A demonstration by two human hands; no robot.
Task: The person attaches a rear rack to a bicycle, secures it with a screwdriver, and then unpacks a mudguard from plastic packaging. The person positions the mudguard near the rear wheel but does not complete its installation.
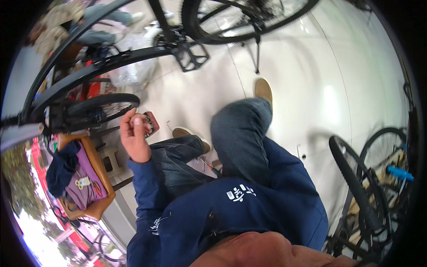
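My left hand (135,135) is raised beside the front wheel (104,104) of a black bicycle (129,55). Its fingers are curled toward the thumb, and whatever small thing they may pinch cannot be made out. Just behind the fingertips, a red box (151,122) with small dark parts sits low near the floor. My right hand is out of sight. Across the top of the view run the bicycle's frame, a black pedal (192,57), the rear wheel (249,35) and a lowered kickstand (257,55).
At left, a brown cushioned seat (95,171) bears dark and purple cloths, scissors (97,188) and small items. Slim tools (207,165) lie between my legs. More bicycle wheels (356,178) stand at right. A seated person (95,29) and a clear plastic bag (133,66) are upper left.
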